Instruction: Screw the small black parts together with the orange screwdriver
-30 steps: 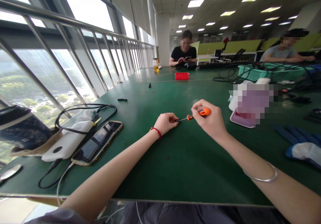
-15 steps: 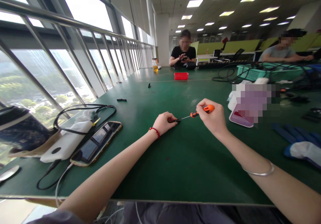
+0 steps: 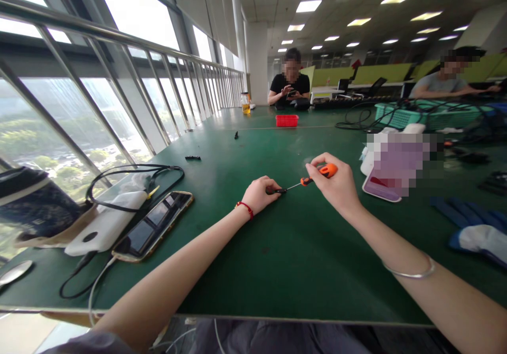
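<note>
On the green table (image 3: 253, 269), my left hand (image 3: 261, 194) is closed around a small black part (image 3: 280, 191), whose end pokes out past the fingertips. The part's exact kind is too small to make out. My right hand (image 3: 335, 182) is closed on an orange-and-black screwdriver (image 3: 328, 170), its handle tilted up to the right. The thin metal shaft slants down left, and its tip meets the black part near my left fingertips.
To the left lie a phone (image 3: 154, 227), a white power bank (image 3: 106, 224), black cable and a dark cup (image 3: 39, 203). Small black pieces (image 3: 193, 158) and a red basket (image 3: 287, 120) lie beyond. Rightward are a purple phone (image 3: 386, 177), gloves (image 3: 479, 232) and a green basket (image 3: 428, 116). Two people sit farther off.
My right thumb and fingers have shifted slightly on the screwdriver handle, the thumb now reaching a little farther left. My left hand and the black part stay in place.
</note>
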A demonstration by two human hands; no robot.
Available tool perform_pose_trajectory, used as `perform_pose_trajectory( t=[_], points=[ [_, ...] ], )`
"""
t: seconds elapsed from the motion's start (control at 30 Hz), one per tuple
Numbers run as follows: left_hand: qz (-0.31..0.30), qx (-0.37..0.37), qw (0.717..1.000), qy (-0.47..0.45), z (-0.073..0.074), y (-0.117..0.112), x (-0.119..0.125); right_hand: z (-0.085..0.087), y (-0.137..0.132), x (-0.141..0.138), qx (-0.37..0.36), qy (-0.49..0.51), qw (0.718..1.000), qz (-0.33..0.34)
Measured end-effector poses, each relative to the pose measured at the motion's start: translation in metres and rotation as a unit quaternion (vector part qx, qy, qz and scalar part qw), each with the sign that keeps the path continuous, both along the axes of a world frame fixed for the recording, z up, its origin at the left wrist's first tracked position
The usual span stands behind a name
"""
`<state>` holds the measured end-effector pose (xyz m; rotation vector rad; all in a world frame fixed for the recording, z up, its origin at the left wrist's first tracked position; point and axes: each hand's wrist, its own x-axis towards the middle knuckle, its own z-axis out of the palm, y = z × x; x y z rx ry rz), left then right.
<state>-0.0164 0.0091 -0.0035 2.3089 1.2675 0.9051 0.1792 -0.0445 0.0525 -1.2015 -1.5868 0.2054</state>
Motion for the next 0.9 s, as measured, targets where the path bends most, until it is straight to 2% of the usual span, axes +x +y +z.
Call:
perform_pose_trajectory(
  t=[0.17, 0.3, 0.4, 0.5, 0.67, 0.77, 0.9],
  points=[
    [0.0, 0.008, 1.0, 0.015, 0.0008, -0.0007, 0.0002, -0.0024, -0.0004, -0.0012, 0.03, -0.011, 0.999, -0.007],
    [-0.001, 0.015, 0.999, 0.032, 0.0012, -0.0006, 0.0, -0.0015, -0.0026, -0.0036, 0.011, -0.041, 0.998, -0.043],
    [0.0, 0.019, 0.999, 0.038, 0.0013, -0.0006, 0.0, -0.0011, -0.0041, -0.0044, 0.0, -0.039, 0.999, -0.023],
    [-0.001, 0.018, 0.999, 0.034, 0.0016, -0.0012, 0.0004, -0.0008, -0.0051, -0.0042, 0.024, -0.049, 0.998, -0.007],
    [0.002, 0.012, 0.999, 0.038, 0.0024, -0.0016, 0.0007, 0.0029, -0.0075, -0.0057, 0.02, -0.079, 0.996, -0.044],
    [0.0, 0.015, 0.999, 0.04, 0.002, -0.0011, 0.0003, 0.0035, -0.0086, -0.0068, 0.004, -0.075, 0.997, -0.021],
    [0.002, 0.018, 0.999, 0.039, 0.0021, -0.0018, 0.0006, 0.0008, -0.0086, -0.0066, 0.039, -0.055, 0.998, 0.005]
  ],
)
